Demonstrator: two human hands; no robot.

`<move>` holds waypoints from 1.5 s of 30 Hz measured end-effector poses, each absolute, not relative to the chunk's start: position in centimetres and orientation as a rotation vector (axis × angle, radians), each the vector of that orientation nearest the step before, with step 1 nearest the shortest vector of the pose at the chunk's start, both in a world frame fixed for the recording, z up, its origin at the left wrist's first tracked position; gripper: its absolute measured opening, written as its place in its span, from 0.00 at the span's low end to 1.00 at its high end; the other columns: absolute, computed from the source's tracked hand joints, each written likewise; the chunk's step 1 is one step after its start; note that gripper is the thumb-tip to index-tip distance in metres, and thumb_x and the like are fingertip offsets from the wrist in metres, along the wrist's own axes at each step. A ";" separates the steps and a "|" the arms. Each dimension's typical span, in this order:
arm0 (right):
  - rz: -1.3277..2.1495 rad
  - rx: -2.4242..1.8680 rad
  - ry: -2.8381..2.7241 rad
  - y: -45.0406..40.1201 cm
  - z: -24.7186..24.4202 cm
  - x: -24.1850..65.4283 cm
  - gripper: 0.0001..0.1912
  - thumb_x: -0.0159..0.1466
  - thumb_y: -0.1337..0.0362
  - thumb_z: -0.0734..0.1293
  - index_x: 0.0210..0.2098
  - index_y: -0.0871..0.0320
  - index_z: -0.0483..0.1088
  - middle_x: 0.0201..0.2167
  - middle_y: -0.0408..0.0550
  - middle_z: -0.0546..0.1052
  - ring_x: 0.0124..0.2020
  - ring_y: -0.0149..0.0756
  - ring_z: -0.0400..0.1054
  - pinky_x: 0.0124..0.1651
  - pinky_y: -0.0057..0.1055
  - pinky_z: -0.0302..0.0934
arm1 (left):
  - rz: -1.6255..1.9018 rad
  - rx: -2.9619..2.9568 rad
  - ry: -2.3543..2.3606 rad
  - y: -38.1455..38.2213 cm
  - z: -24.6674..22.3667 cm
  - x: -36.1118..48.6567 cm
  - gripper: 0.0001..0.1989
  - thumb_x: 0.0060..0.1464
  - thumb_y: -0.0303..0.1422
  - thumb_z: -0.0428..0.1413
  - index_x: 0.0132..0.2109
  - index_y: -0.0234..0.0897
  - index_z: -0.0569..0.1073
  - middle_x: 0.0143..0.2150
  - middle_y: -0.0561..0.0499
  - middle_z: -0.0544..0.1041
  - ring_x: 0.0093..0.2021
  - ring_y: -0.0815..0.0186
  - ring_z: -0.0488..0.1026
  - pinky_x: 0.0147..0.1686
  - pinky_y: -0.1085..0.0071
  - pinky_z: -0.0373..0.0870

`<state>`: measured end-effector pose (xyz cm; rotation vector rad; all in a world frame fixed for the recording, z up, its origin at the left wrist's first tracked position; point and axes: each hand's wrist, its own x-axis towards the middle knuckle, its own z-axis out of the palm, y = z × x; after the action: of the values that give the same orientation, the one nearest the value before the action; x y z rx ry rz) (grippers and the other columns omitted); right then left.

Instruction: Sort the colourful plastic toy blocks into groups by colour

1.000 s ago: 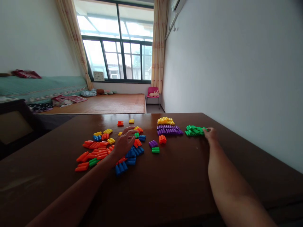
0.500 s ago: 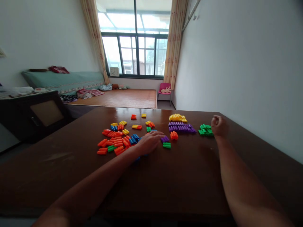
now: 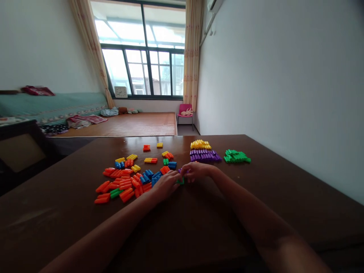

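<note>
My left hand [image 3: 167, 183] is low over the middle of the table, beside blue pieces [image 3: 156, 178], its fingers reaching to a green piece [image 3: 180, 181]. Against the same piece and a purple one [image 3: 183, 171] are the bent fingers of my right hand [image 3: 195, 171]. Whether either hand grips them cannot be made out. Orange pieces [image 3: 121, 184] lie scattered to the left with a few green, blue and yellow ones. Beyond my right hand are a purple row [image 3: 204, 156] and a yellow pile [image 3: 200, 144]. A green pile [image 3: 236, 156] lies farther right.
The brown table [image 3: 71, 212] reaches toward a bed [image 3: 142, 124] with cloths on it. A pink chair [image 3: 185, 110] holding a soft toy stands by the curtain. A dark cabinet [image 3: 21, 146] is at the left, a white wall at the right.
My right hand has moved left from the green pile to the pieces beside my left hand. The view has turned to the right.
</note>
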<state>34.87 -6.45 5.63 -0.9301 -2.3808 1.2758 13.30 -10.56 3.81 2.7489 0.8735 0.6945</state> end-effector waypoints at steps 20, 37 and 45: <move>1.028 -1.096 -2.063 -4.5 6.9 37.4 0.10 0.49 0.64 0.72 0.32 0.57 0.73 0.28 0.42 0.76 0.29 0.31 0.68 0.30 0.27 0.63 | 0.787 2.914 0.878 -10.4 4.0 12.5 0.12 0.63 0.30 0.44 0.43 0.40 0.73 0.43 0.48 0.75 0.45 0.64 0.70 0.44 0.70 0.68; 0.219 -1.875 -0.975 -3.5 0.5 62.0 0.10 0.47 0.61 0.70 0.26 0.61 0.70 0.20 0.48 0.73 0.21 0.34 0.65 0.26 0.31 0.61 | 1.187 2.528 1.456 -5.0 5.5 6.2 0.11 0.58 0.35 0.49 0.42 0.42 0.76 0.44 0.51 0.78 0.47 0.62 0.74 0.48 0.67 0.69; -0.483 -1.765 -1.043 -2.4 1.7 60.0 0.15 0.55 0.62 0.60 0.37 0.62 0.72 0.30 0.55 0.73 0.31 0.41 0.65 0.38 0.40 0.61 | 0.799 2.577 1.357 -0.4 5.2 6.7 0.18 0.55 0.24 0.47 0.46 0.40 0.77 0.47 0.49 0.79 0.47 0.63 0.74 0.48 0.69 0.69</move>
<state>60.02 -2.40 1.66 -1.7650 -1.0427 -0.4835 6.68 -0.36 5.21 2.5773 1.3566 0.7991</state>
